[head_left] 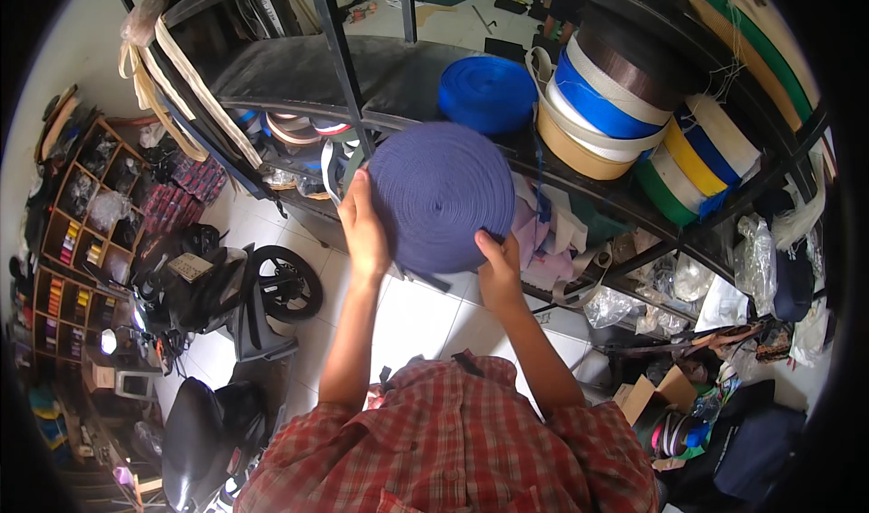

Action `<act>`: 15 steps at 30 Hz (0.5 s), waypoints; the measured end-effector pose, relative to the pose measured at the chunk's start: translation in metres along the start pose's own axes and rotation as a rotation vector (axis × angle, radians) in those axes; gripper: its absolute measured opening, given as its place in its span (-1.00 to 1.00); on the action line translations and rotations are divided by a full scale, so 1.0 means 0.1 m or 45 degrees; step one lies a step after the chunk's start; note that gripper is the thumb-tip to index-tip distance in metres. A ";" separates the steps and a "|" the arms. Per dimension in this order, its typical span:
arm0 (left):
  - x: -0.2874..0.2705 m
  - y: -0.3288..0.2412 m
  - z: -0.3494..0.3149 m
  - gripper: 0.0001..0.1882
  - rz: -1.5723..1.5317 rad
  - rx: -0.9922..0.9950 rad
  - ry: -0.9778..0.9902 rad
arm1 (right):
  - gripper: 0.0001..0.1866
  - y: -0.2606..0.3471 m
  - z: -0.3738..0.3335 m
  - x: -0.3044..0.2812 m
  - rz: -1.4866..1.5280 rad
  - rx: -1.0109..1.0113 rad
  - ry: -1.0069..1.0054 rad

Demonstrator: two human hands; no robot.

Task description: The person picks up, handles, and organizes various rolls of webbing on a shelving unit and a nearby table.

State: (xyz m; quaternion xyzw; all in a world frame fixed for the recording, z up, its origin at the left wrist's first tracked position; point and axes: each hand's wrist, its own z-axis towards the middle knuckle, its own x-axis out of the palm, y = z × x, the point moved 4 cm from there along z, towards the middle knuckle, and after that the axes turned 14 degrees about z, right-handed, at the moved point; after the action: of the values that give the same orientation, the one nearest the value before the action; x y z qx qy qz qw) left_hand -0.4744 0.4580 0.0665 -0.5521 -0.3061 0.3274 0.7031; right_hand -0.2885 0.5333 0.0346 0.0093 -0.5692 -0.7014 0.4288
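Observation:
A large flat roll of purple-blue webbing (441, 196) is held up in front of me, its coiled face toward me. My left hand (365, 228) grips its left edge, the fingers partly hidden at the side. At the lower right edge, my right hand (498, 264) holds it with the thumb on the coiled face and the other fingers out of sight. Just beyond the roll, a bright blue webbing roll (487, 94) lies on the dark metal shelf (398, 74).
Stacked webbing rolls (602, 105) in white, blue, tan and brown stand on the shelf's right. Plastic-wrapped goods (679, 282) fill the lower shelf. A parked motorbike (217, 305) is at left, near a wooden cubby rack of thread spools (77, 250). An open cardboard box (674, 391) sits lower right.

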 end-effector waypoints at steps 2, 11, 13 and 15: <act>0.09 -0.18 -0.01 -0.53 0.203 0.062 0.189 | -0.47 0.15 0.11 -0.05 0.114 0.155 0.060; 0.59 -0.01 -0.49 -0.42 -0.137 0.099 -0.105 | -0.23 0.10 0.03 -0.15 0.488 0.241 -0.731; 0.56 0.08 -0.62 -0.45 -0.406 -0.001 -0.305 | -0.25 0.05 0.03 -0.14 0.728 0.246 -0.664; 0.59 0.15 -0.72 -0.47 -0.120 0.029 -0.345 | -0.26 -0.05 0.03 -0.15 0.709 0.262 -0.614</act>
State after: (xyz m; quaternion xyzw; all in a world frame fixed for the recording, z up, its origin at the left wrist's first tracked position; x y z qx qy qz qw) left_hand -0.3841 0.4668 0.0411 -0.4796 -0.4201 0.3691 0.6762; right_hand -0.2837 0.5447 0.0247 -0.2681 -0.7020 -0.4791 0.4537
